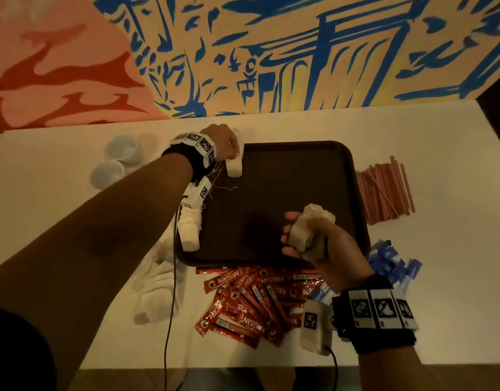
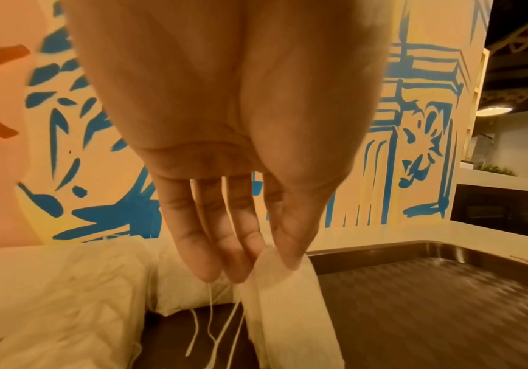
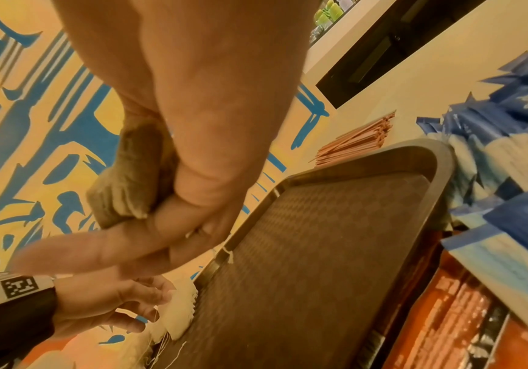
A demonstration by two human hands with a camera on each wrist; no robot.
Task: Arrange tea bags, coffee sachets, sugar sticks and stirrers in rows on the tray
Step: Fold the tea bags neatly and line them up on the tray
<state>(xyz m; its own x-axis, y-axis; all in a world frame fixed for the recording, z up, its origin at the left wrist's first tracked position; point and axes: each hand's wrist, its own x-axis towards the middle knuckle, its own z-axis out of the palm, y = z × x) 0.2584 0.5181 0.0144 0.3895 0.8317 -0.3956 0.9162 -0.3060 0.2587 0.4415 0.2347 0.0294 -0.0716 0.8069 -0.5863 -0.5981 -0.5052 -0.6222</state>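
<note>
A dark brown tray [image 1: 299,170] lies in the middle of the white table. At its far left corner my left hand [image 1: 231,153] pinches a single white tea bag [image 1: 234,169] by the top; the bag hangs upright just over the tray floor [image 2: 430,299], strings dangling. In the left wrist view the thumb and fingers [image 2: 288,244] close on that tea bag [image 2: 291,299]. My right hand [image 1: 299,241] hovers over the tray's near right part and grips a crumpled bunch of tea bags [image 1: 313,215]. In the right wrist view that bunch [image 3: 123,189] is wrapped by curled fingers [image 3: 193,199].
More tea bags [image 1: 158,277] lie heaped left of the tray, one [image 1: 191,230] lapping over its edge. Red coffee sachets [image 1: 248,303] are piled in front, blue sugar sticks [image 1: 389,261] at the near right, reddish stirrers [image 1: 384,193] to the right. White cups [image 1: 121,149] stand far left. A painted wall rises behind.
</note>
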